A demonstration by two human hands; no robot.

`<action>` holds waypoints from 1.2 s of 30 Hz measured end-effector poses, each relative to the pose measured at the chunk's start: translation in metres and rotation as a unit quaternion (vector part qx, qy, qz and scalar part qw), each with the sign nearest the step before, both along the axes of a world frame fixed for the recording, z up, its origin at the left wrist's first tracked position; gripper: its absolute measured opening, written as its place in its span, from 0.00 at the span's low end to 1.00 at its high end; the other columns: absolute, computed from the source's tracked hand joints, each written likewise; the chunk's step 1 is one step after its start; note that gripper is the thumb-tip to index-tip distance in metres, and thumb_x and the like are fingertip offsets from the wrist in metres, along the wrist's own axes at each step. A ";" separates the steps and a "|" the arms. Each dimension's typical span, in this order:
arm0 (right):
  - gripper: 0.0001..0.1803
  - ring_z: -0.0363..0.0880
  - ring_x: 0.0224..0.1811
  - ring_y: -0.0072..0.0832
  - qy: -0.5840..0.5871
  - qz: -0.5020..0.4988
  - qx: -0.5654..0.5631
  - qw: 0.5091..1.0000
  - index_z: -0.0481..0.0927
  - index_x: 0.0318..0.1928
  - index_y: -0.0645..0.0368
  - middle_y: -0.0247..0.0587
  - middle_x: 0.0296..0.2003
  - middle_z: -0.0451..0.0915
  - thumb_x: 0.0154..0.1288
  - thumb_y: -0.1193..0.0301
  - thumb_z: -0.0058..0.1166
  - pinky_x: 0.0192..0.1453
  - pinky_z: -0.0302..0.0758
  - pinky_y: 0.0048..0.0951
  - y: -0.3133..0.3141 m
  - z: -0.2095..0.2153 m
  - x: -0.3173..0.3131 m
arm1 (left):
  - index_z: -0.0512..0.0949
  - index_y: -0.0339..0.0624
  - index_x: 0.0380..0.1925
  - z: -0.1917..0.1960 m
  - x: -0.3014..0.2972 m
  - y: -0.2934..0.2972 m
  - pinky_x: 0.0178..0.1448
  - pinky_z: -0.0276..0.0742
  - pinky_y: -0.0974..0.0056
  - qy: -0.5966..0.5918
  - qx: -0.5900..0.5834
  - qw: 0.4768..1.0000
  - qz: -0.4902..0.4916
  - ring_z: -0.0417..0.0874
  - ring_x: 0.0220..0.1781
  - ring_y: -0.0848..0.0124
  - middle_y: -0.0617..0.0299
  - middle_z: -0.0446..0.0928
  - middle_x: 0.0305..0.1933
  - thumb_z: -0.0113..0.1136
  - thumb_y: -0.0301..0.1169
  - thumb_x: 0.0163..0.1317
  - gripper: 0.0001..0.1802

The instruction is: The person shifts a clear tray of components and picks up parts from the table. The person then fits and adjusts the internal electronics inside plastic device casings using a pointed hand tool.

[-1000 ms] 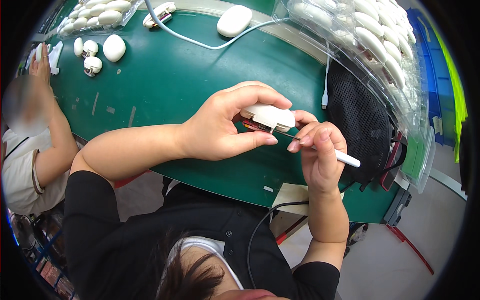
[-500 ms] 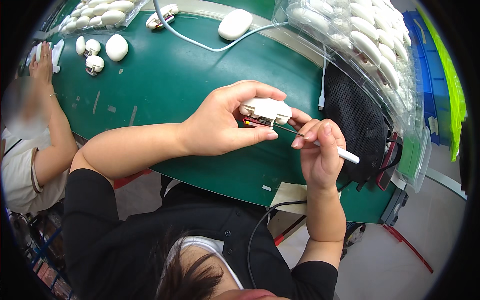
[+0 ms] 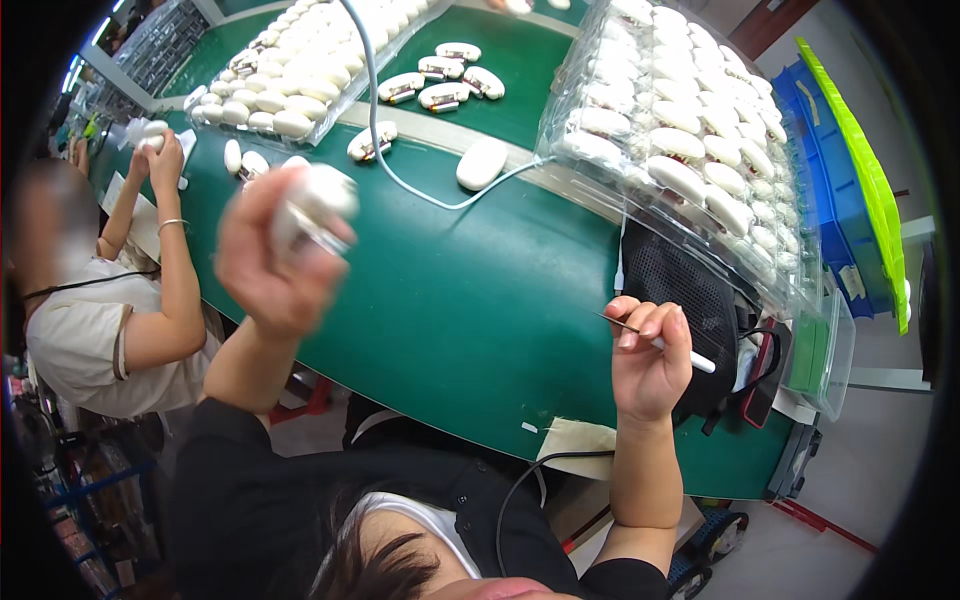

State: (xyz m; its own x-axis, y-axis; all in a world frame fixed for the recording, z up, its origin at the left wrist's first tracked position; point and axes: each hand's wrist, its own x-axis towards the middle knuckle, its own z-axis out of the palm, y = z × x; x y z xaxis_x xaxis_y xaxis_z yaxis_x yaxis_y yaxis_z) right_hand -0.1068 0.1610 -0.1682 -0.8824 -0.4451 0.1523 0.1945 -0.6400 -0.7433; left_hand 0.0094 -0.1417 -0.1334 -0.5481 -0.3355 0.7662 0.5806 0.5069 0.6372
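Over the left part of the green table [image 3: 430, 310] I hold up a white rounded device [image 3: 325, 200] in my left hand [image 3: 265, 260], blurred by motion. Its open side shows inner parts, but details are smeared. My right hand [image 3: 650, 360] is closed round a thin screwdriver [image 3: 692, 357] with a white handle; the dark shaft points left, apart from the device. Just beyond my left hand lie some white pieces [image 3: 234, 156], partly covered by it. A smooth white oval shell [image 3: 482, 164] rests beside the pale cable [image 3: 440, 204], and an opened unit [image 3: 372, 142] lies left of it.
Clear trays of white units stand at the far left [image 3: 300, 75] and far right [image 3: 690, 130]. Several opened units [image 3: 440, 82] lie between them. A black mesh bag [image 3: 670, 290] sits at right, by blue bins [image 3: 835, 180]. A co-worker [image 3: 160, 320] works at left.
My left hand has swung left and away from the screwdriver, carrying the device. My right hand keeps the screwdriver, nearly in place. The view has tilted up, showing more of the far table.
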 end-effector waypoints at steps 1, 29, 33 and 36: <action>0.17 0.76 0.39 0.41 0.004 0.003 0.006 1.000 0.73 0.25 0.62 0.47 0.21 0.76 0.69 0.68 0.38 0.50 0.70 0.37 0.000 0.001 0.000 | 0.70 0.30 0.50 0.003 -0.004 -0.020 0.41 0.74 0.70 0.006 0.029 0.998 0.056 0.78 0.41 0.72 0.53 0.77 0.39 0.61 0.34 0.57 0.24; 0.19 0.70 0.25 0.23 0.099 0.016 0.153 0.983 0.75 0.29 0.66 0.47 0.27 0.77 0.70 0.65 0.40 0.34 0.68 0.24 -0.006 -0.003 0.006 | 0.76 0.38 0.45 -0.039 -0.268 -0.067 0.43 0.75 0.62 -0.361 -0.174 0.908 0.121 0.81 0.36 0.62 0.53 0.79 0.34 0.63 0.45 0.54 0.25; 0.18 0.70 0.25 0.23 0.101 0.015 0.148 0.984 0.75 0.30 0.66 0.47 0.28 0.77 0.70 0.65 0.39 0.34 0.68 0.24 -0.007 -0.006 0.007 | 0.67 0.38 0.54 -0.040 -0.304 -0.058 0.47 0.75 0.60 -0.340 -0.204 0.900 0.180 0.80 0.41 0.59 0.51 0.79 0.38 0.62 0.53 0.52 0.37; 0.18 0.71 0.26 0.23 0.102 0.019 0.146 0.984 0.75 0.30 0.66 0.47 0.28 0.77 0.70 0.65 0.39 0.35 0.69 0.24 -0.007 -0.004 0.007 | 0.65 0.37 0.55 -0.041 -0.327 -0.050 0.49 0.74 0.59 -0.367 -0.203 0.889 0.186 0.80 0.46 0.56 0.48 0.78 0.42 0.59 0.62 0.49 0.44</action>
